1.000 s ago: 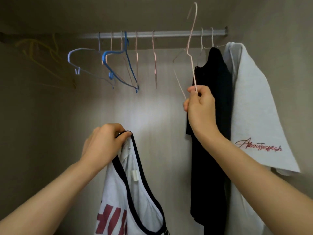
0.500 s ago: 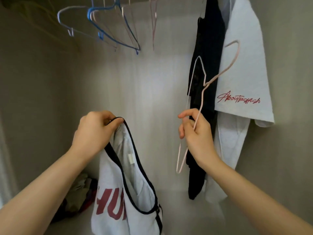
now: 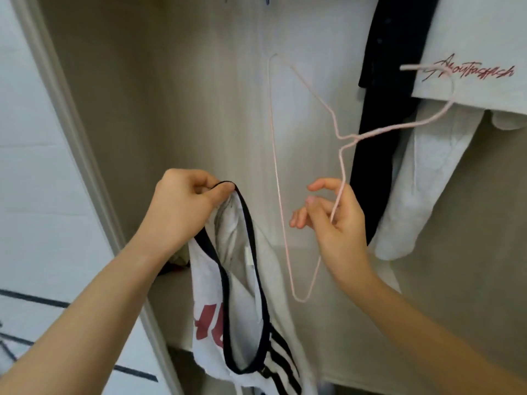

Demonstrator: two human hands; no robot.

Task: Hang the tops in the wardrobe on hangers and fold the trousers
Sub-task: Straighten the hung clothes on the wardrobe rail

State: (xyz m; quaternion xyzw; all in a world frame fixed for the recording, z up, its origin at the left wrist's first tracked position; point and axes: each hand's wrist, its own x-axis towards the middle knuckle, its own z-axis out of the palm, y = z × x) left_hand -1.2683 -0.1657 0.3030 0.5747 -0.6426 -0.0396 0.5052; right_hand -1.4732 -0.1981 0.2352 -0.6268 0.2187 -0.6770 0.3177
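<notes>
left hand [image 3: 182, 209] gripping top [image 3: 239, 280], right hand [image 3: 333, 218] pinching hanger [image 3: 339, 163]

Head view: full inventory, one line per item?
tank top: 1, white with black trim and red print, lower centre, hanging from left hand
hanger: 1, pink wire, centre, off the rail, hook pointing right
black garment: 1, black, hanging upper right
T-shirt: 1, white with red script, hanging far right
wardrobe: 1, beige inside, all around
left hand: 1, grips tank top's strap
right hand: 1, pinches hanger
</notes>
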